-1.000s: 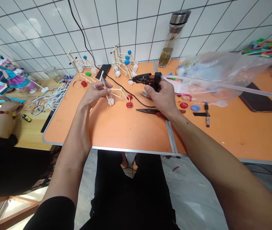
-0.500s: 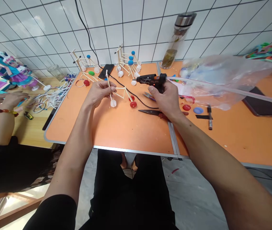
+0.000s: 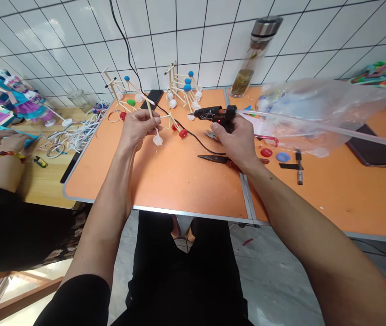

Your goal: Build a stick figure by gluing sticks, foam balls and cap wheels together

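A small stick frame (image 3: 149, 107) is held over the left part of the orange table (image 3: 166, 181), tilted, with a white disc (image 3: 158, 140) at its near end and red discs (image 3: 182, 133) towards its right. Whether any disc touches the tabletop cannot be told. The frame's upright stick is pinched between thumb and fingers of the left hand (image 3: 138, 127). To its right, a glue gun (image 3: 215, 113) is gripped in the right hand (image 3: 237, 138), its nozzle pointed left and apart from the frame; whether the trigger is pressed cannot be seen. A long glue stick (image 3: 332, 126) is fed in at the back.

The step in hand is judged to be the gluing of joints, with the frame being positioned for the nozzle. For this, the gap needs to be closed, the nozzle lined up on one joint, and the thin sticks held steady without being bent.

Just below the right hand, a dark-bladed cutting tool (image 3: 213, 159) is laid. Behind, two similar stick models (image 3: 116, 90) (image 3: 171, 81) are stood near the tiled wall (image 3: 193, 45).
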Demonstrator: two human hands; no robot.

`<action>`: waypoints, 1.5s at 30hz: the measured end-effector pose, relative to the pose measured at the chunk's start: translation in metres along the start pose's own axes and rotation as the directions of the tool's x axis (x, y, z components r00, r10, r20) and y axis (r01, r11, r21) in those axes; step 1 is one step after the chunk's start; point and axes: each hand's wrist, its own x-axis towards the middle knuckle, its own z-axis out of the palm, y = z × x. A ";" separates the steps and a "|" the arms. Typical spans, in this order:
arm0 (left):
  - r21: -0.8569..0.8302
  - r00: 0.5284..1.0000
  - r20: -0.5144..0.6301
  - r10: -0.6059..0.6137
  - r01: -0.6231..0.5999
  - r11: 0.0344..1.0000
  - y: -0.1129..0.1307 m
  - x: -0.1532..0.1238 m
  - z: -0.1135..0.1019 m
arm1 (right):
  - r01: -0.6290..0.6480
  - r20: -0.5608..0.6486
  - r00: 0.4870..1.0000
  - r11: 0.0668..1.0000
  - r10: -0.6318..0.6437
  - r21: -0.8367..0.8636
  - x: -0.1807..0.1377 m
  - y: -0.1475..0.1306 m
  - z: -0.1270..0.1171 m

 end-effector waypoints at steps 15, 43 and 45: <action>-0.065 0.999 -0.007 -0.050 0.049 0.997 0.005 -0.003 -0.001 | 0.036 -0.010 0.999 0.999 -0.036 -0.006 0.000 0.003 0.000; -0.099 0.998 0.033 -0.045 0.048 0.994 0.015 -0.019 0.017 | 0.309 0.154 0.949 0.913 -0.276 -0.268 -0.025 -0.027 -0.007; -0.106 0.999 0.039 -0.038 0.042 0.994 0.016 -0.021 0.021 | 0.328 0.176 0.942 0.897 -0.287 -0.296 -0.026 -0.027 -0.007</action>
